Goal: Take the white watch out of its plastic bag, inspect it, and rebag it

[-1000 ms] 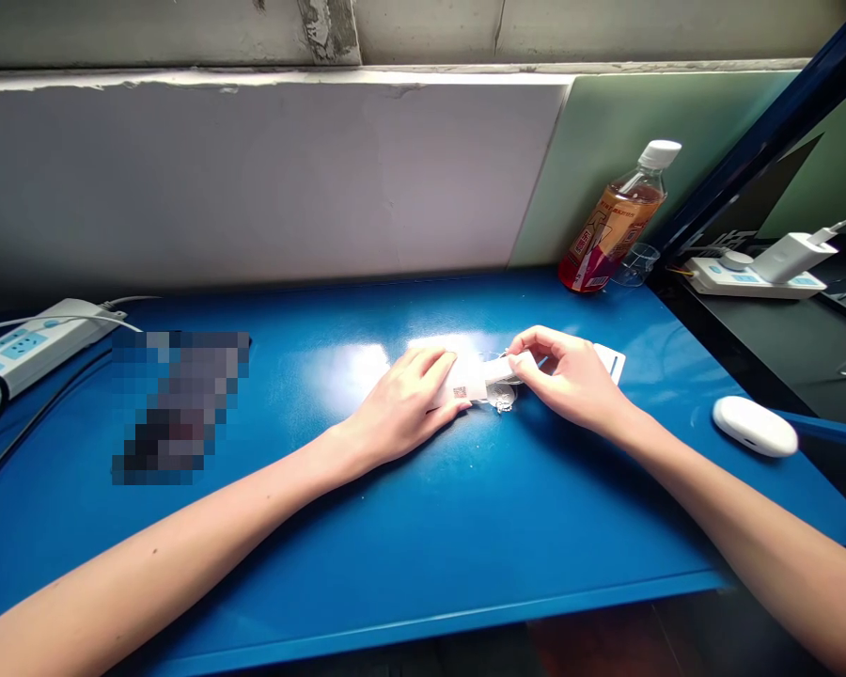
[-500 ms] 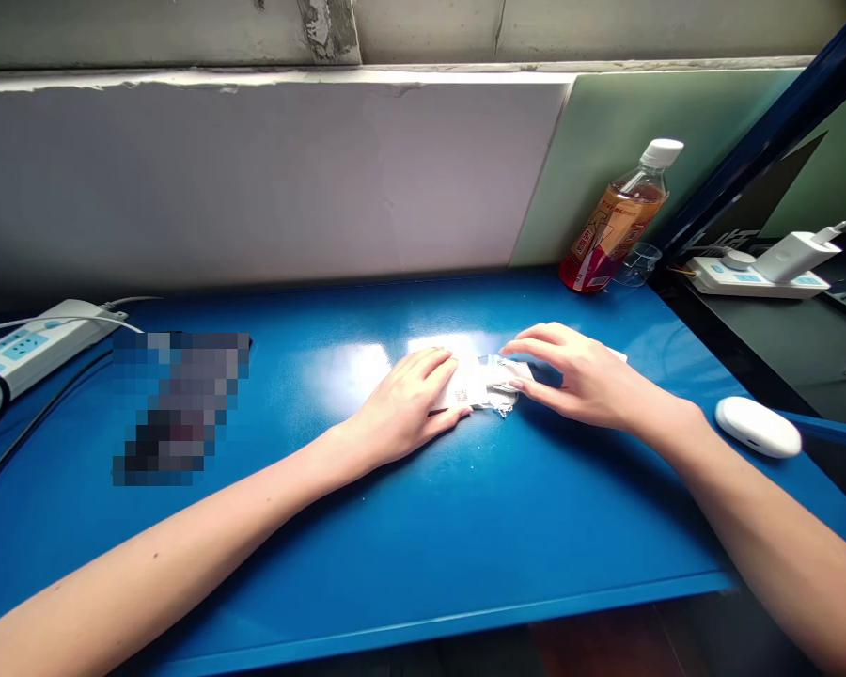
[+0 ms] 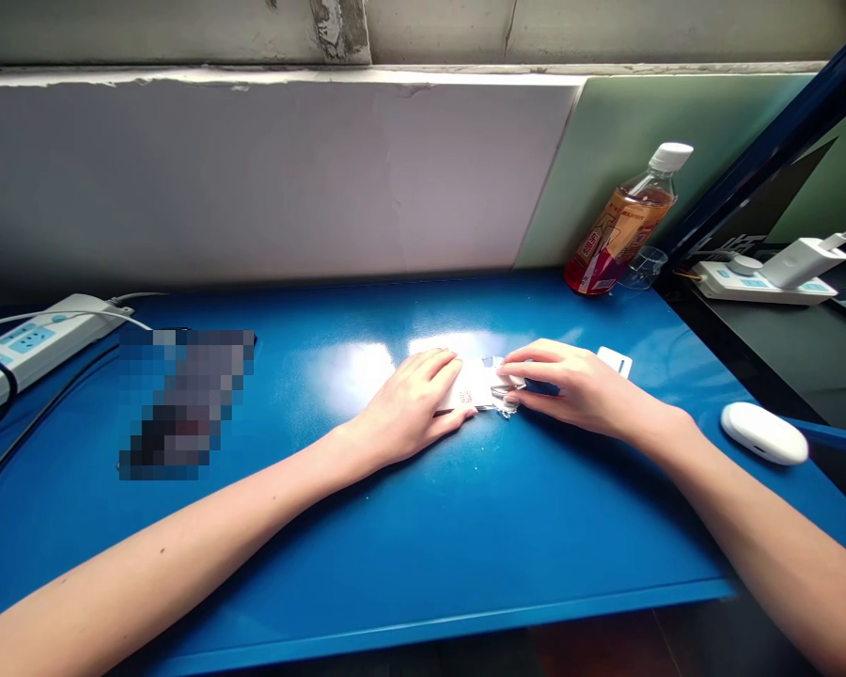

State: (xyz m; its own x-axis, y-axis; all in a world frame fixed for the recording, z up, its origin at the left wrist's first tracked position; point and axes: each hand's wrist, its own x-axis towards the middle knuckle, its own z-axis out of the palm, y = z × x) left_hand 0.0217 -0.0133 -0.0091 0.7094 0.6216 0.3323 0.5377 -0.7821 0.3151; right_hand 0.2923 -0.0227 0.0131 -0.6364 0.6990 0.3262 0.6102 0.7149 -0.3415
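Note:
My left hand [image 3: 413, 400] lies flat on a small white card with a square code print [image 3: 471, 387], fingers stretched out and pressing it onto the blue table [image 3: 423, 564]. My right hand [image 3: 571, 385] is just to the right, its fingertips pinched on the crumpled silvery end of the card [image 3: 502, 393]. What exactly sits between those fingertips is too small to make out. A second white card [image 3: 615, 360] pokes out from behind my right hand.
An orange drink bottle with a white cap [image 3: 624, 224] leans at the back right beside a clear cup [image 3: 643, 266]. A white oval case [image 3: 764, 433] lies right. Power strips sit at the far left [image 3: 35, 340] and far right [image 3: 765, 279]. A blurred dark object [image 3: 183, 400] lies left.
My right hand has lowered onto the card's right end and drawn its fingers together there. The left hand has stayed flat on the card. The view shifted slightly.

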